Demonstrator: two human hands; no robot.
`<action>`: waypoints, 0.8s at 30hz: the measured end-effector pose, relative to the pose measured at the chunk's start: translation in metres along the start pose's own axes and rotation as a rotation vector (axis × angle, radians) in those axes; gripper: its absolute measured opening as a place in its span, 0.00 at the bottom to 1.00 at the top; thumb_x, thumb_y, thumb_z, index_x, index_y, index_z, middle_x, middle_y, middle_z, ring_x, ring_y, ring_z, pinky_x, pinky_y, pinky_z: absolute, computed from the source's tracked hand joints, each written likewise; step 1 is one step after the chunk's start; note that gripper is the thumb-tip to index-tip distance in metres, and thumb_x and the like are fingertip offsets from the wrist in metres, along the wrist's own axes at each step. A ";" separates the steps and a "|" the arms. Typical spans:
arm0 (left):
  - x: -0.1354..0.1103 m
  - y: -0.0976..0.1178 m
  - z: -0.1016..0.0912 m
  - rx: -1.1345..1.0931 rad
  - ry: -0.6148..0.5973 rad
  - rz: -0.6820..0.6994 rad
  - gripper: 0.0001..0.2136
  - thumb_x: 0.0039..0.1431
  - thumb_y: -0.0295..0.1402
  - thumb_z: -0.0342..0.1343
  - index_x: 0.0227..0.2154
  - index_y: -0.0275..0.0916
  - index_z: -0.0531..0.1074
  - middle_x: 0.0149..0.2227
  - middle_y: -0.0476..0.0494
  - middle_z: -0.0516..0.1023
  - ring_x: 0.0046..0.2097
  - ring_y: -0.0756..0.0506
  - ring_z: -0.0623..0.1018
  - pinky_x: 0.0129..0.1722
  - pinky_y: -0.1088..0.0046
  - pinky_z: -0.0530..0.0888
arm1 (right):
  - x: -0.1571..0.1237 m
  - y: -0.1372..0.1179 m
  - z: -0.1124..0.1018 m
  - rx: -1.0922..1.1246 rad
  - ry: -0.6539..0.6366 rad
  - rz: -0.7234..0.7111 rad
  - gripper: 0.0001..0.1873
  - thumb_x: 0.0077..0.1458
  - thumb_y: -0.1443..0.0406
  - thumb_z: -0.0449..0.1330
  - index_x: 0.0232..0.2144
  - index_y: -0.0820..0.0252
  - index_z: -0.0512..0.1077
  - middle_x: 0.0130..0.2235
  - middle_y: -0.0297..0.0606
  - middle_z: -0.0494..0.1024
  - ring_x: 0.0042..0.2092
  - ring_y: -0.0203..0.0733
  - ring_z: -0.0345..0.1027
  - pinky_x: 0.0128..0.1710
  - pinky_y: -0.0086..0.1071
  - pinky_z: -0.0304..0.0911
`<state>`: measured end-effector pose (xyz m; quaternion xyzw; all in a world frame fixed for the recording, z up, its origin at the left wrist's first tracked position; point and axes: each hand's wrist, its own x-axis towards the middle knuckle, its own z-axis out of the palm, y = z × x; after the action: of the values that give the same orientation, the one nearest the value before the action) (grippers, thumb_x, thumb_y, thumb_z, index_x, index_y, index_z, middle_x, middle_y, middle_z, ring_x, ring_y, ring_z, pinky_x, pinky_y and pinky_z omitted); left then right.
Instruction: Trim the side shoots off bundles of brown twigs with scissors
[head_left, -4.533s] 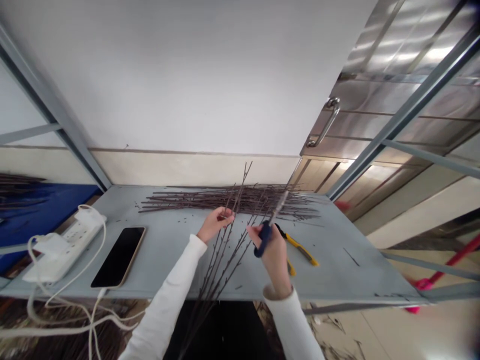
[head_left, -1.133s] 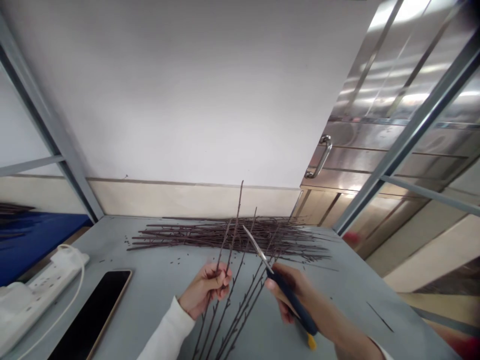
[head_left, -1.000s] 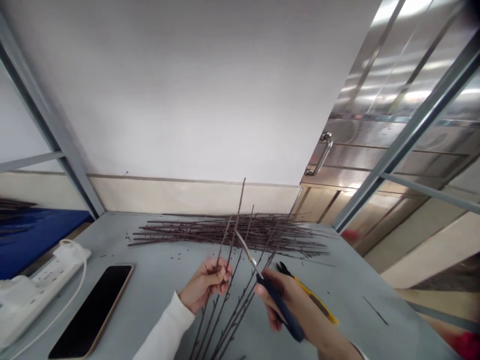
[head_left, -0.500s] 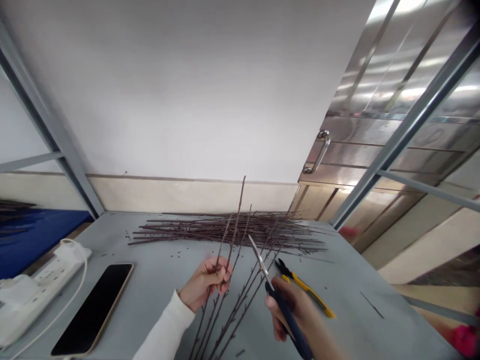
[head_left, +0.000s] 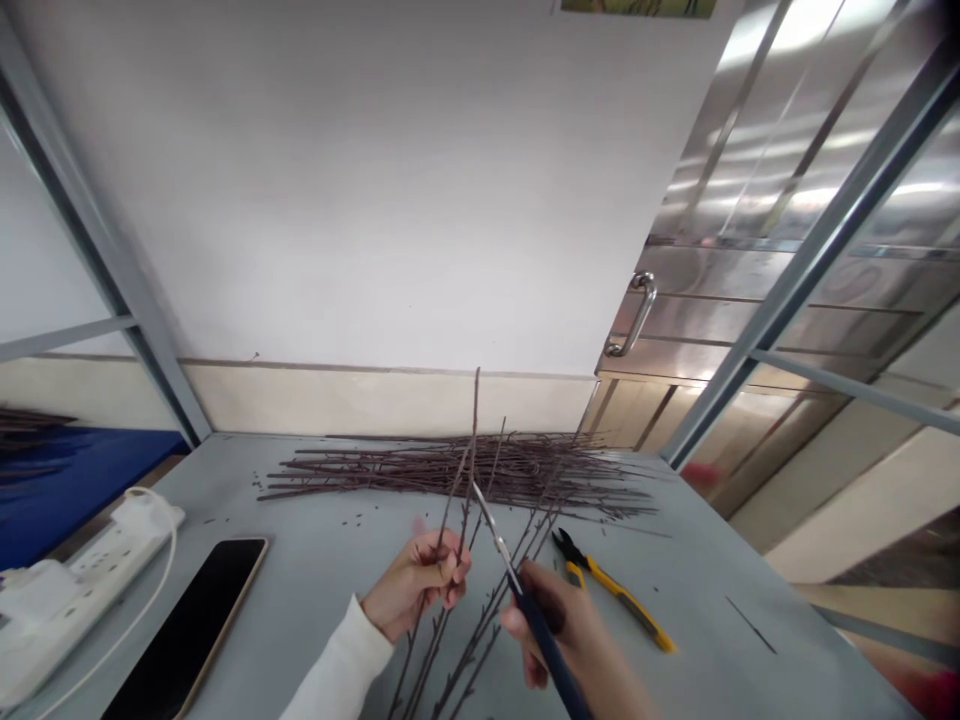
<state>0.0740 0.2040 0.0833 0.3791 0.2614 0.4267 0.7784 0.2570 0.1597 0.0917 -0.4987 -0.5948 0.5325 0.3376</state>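
Observation:
My left hand [head_left: 424, 580] is closed on a few thin brown twigs [head_left: 475, 420], which stand up above the fingers and run on down below them. In my right hand [head_left: 559, 630] is a pair of scissors [head_left: 536, 625] with dark blue handles. Its blades point up and left, and the tip meets or overlaps the held twigs just above my left fingers; whether it touches them I cannot tell. A large pile of similar brown twigs [head_left: 420, 470] lies across the back of the grey table [head_left: 315, 610].
Yellow-and-black pliers [head_left: 619, 595] lie right of my right hand. A phone [head_left: 187, 630] and a white power strip [head_left: 90, 580] with a cable occupy the left side. A loose twig [head_left: 751, 625] lies at right. Grey frame posts [head_left: 817, 260] flank the table.
My right hand has brought the scissors left, so the tip is now at the twigs held in my left hand. The left hand keeps its grip. The view has tilted up slightly.

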 end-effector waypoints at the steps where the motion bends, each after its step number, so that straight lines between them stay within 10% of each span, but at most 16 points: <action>1: 0.000 -0.001 -0.001 -0.002 0.004 -0.001 0.16 0.36 0.36 0.69 0.18 0.34 0.67 0.17 0.54 0.66 0.16 0.57 0.65 0.16 0.81 0.55 | 0.002 0.001 0.001 -0.009 0.007 0.007 0.26 0.42 0.42 0.58 0.22 0.55 0.54 0.16 0.24 0.61 0.15 0.30 0.60 0.13 0.22 0.52; 10: -0.002 0.001 -0.002 0.074 0.140 0.011 0.17 0.34 0.40 0.70 0.23 0.33 0.72 0.18 0.52 0.70 0.18 0.55 0.67 0.16 0.80 0.59 | -0.008 0.026 -0.027 -0.458 0.401 -0.178 0.20 0.47 0.46 0.55 0.25 0.56 0.61 0.21 0.31 0.69 0.22 0.36 0.64 0.22 0.27 0.61; 15: -0.003 0.002 0.005 0.169 0.262 0.096 0.17 0.35 0.41 0.69 0.24 0.34 0.73 0.21 0.50 0.73 0.20 0.53 0.70 0.20 0.78 0.64 | -0.021 0.019 -0.052 -0.793 0.579 -0.415 0.24 0.52 0.48 0.52 0.43 0.60 0.60 0.38 0.46 0.75 0.36 0.47 0.72 0.31 0.32 0.67; 24: -0.008 0.005 0.024 0.326 0.354 0.197 0.18 0.35 0.44 0.67 0.23 0.33 0.76 0.18 0.51 0.71 0.20 0.53 0.69 0.19 0.78 0.65 | -0.012 -0.033 -0.073 -1.277 0.544 -0.604 0.15 0.53 0.54 0.55 0.36 0.58 0.60 0.34 0.43 0.70 0.35 0.48 0.67 0.32 0.39 0.65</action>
<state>0.0855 0.1904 0.1019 0.4426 0.4205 0.5123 0.6039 0.3205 0.1721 0.1398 -0.5265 -0.7943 -0.1729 0.2491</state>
